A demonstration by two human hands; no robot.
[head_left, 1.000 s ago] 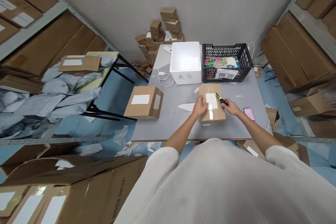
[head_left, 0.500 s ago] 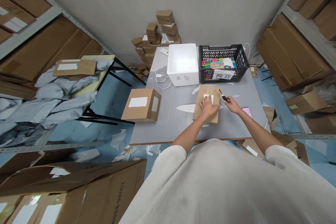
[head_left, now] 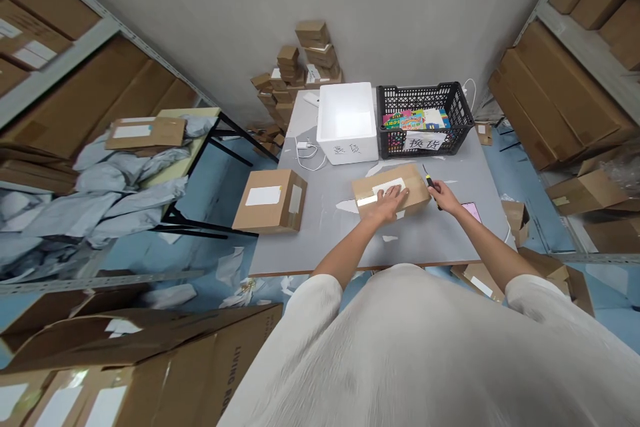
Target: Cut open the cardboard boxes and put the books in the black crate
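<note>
A taped cardboard box (head_left: 414,181) with a white label (head_left: 380,188) lies crosswise on the grey table (head_left: 320,240). My left hand (head_left: 389,205) rests on its top with fingers spread over the label. My right hand (head_left: 444,197) grips a black and yellow utility knife (head_left: 431,184), its blade pointing away from me. The knife is just off the box's right end. Part of the label is covered by my left fingers.
Behind the box stand a white foam bin (head_left: 349,150) and a black crate (head_left: 425,140) holding colourful books. A second cardboard box (head_left: 265,213) sits at the table's left edge. A phone (head_left: 471,211) lies to the right, and a white cable (head_left: 313,157) at the left.
The box has turned from lengthwise to crosswise. My left hand has gone from the box's side to flat on its top. The knife stays in my right hand.
</note>
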